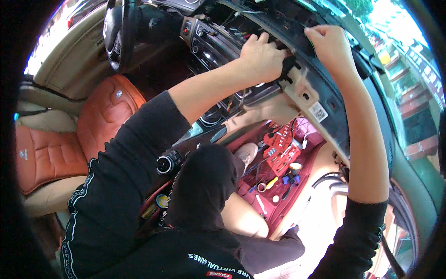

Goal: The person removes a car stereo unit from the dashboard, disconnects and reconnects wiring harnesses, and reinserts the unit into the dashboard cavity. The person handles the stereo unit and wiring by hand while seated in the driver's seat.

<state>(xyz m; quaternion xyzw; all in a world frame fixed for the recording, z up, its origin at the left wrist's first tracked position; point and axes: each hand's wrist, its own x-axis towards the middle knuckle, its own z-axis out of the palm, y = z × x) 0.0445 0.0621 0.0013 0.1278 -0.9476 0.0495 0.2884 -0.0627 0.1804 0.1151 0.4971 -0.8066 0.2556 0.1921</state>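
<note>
My left hand (263, 57) reaches into the opened dashboard of a car, above the centre console; its fingertips go down among dark parts and wires, so I cannot tell what they touch. My right hand (325, 43) is over the dark dashboard top (296, 31) near the windscreen, fingers curled, with thumb and forefinger together; whether something thin is between them is unclear. Between and below my hands runs a beige dashboard trim edge (303, 92) with a printed code label (318, 112). The radio and control panel (205, 40) lies left of my left hand.
On the red footwell floor lie a red socket tool case (282, 153), a yellow-handled tool (271, 182), a tape roll (261, 187) and a white strip (261, 204). A steering wheel (120, 35), an orange-brown seat cover (104, 115) and a round console knob (164, 164) are at the left.
</note>
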